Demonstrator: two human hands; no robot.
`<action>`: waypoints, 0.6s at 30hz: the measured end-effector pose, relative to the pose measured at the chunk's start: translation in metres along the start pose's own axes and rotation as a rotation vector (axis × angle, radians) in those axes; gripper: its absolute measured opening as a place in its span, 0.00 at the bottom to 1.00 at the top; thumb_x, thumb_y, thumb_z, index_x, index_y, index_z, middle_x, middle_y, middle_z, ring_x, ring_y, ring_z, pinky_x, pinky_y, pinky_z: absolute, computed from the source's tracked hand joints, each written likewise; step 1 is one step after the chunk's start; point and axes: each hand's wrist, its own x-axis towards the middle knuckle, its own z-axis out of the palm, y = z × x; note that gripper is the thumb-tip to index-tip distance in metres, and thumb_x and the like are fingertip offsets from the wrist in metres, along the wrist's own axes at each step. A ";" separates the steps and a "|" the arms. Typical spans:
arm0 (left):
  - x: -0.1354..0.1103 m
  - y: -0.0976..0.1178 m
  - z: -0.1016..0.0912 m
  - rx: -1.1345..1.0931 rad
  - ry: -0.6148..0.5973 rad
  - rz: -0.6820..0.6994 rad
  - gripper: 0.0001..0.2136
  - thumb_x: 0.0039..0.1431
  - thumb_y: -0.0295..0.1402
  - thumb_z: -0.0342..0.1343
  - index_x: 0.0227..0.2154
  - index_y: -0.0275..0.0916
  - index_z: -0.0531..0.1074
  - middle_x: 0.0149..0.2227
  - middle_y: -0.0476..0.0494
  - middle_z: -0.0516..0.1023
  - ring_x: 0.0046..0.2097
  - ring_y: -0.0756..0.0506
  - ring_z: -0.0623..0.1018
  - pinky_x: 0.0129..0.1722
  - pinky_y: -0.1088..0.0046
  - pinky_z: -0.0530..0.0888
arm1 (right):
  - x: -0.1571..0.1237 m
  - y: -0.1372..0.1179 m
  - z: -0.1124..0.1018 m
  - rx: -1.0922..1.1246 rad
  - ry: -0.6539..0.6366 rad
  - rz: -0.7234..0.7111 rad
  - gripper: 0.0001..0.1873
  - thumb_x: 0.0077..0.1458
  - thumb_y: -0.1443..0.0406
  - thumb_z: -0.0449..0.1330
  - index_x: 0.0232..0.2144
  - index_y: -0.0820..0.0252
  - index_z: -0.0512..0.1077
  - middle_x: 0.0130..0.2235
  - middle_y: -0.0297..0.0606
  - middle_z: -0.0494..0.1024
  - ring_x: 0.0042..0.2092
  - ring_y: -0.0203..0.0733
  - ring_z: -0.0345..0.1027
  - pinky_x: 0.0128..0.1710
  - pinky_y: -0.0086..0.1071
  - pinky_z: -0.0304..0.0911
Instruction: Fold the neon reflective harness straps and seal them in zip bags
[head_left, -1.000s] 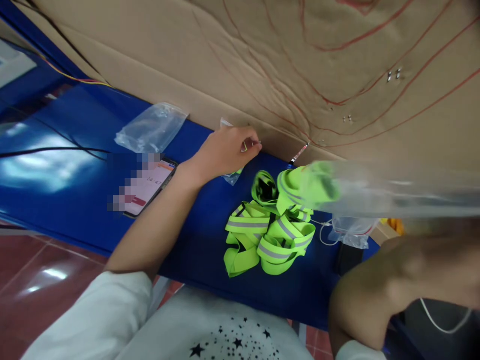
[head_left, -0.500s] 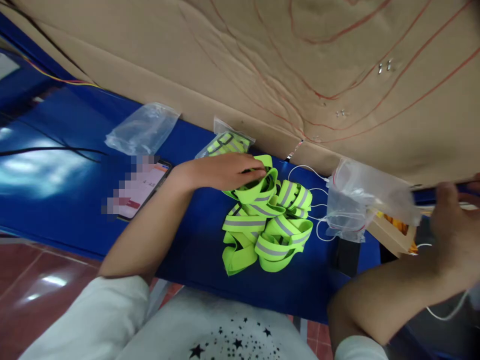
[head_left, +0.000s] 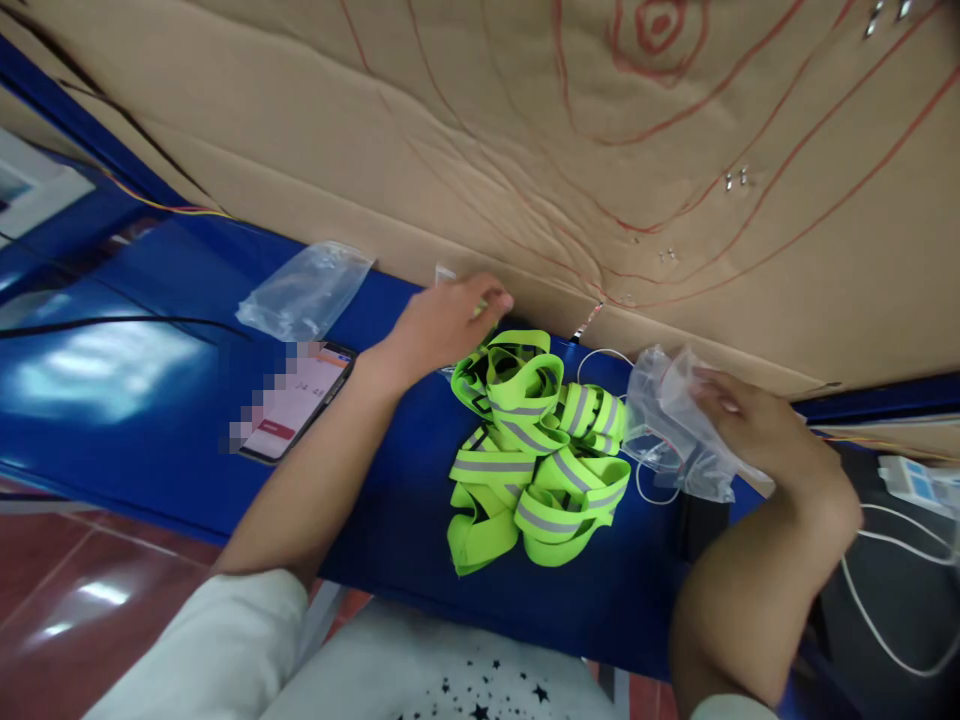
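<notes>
A pile of neon-yellow reflective straps [head_left: 540, 460] with grey stripes lies in loose coils on the blue table. My left hand [head_left: 454, 320] is behind its upper left edge, fingers bent and apart, over a small bag of straps that it mostly covers; no grip on the bag can be seen. On the right, my right hand [head_left: 757, 420] pinches clear plastic bags [head_left: 664, 420], their film bunched at the fingertips. How many layers it holds I cannot make out.
Left of my left arm lies a phone [head_left: 300, 405] with its screen lit. Another clear bag [head_left: 307, 290] rests near the cardboard wall [head_left: 487, 180], which has red lines. White cables [head_left: 900, 600] and a blue-and-white box [head_left: 919, 480] are at the right.
My right hand has come in from the right edge and taken hold of the plastic bags. My left hand has moved off the straps, back and left over the small bag.
</notes>
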 end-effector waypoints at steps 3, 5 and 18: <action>0.007 -0.015 -0.005 0.200 0.130 -0.306 0.33 0.66 0.53 0.54 0.66 0.35 0.64 0.62 0.25 0.74 0.62 0.25 0.76 0.57 0.49 0.73 | -0.016 -0.024 -0.018 -0.050 0.041 0.040 0.24 0.69 0.54 0.55 0.60 0.56 0.74 0.48 0.49 0.85 0.47 0.56 0.82 0.49 0.46 0.72; 0.011 -0.022 -0.003 0.243 -0.005 -0.411 0.42 0.61 0.55 0.59 0.70 0.34 0.57 0.61 0.20 0.74 0.62 0.22 0.75 0.57 0.47 0.73 | -0.023 -0.044 -0.022 -0.032 0.081 -0.044 0.23 0.69 0.54 0.56 0.60 0.55 0.74 0.51 0.46 0.84 0.49 0.55 0.81 0.51 0.47 0.72; -0.053 0.041 -0.055 0.151 0.276 0.496 0.29 0.64 0.30 0.64 0.64 0.43 0.61 0.59 0.38 0.76 0.59 0.33 0.77 0.58 0.54 0.74 | -0.018 -0.156 0.010 0.377 0.313 -0.461 0.19 0.65 0.58 0.65 0.56 0.56 0.74 0.46 0.39 0.83 0.44 0.43 0.78 0.48 0.39 0.73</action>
